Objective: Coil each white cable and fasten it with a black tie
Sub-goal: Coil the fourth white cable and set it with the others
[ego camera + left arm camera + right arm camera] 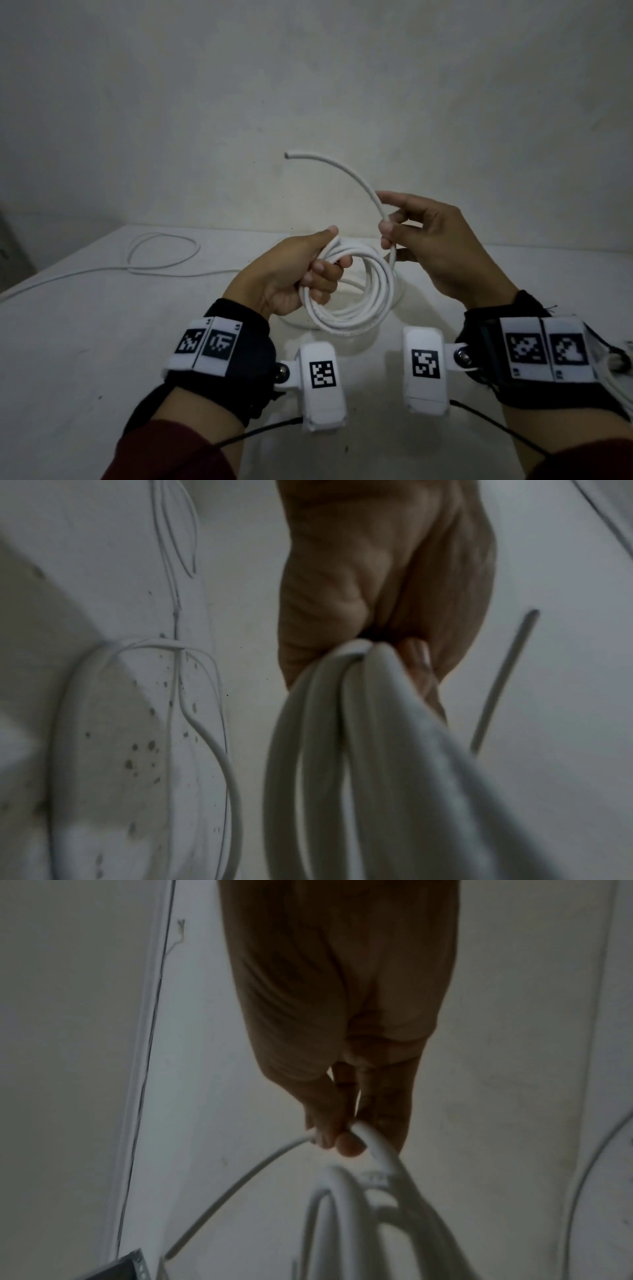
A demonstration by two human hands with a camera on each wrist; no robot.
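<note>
Several loops of white cable [356, 291] I'm clamping in my curled left hand [294, 270] so they can't spring apart, right hand [431, 246] pinching the free tail [349, 174] to guide the last turn.

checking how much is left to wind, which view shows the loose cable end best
The head view: the free cable end arcs up clear of the right hand against the wall. The left wrist view shows it as a blurred stub; the right wrist view shows it running from the fingers down to its tip.
</note>
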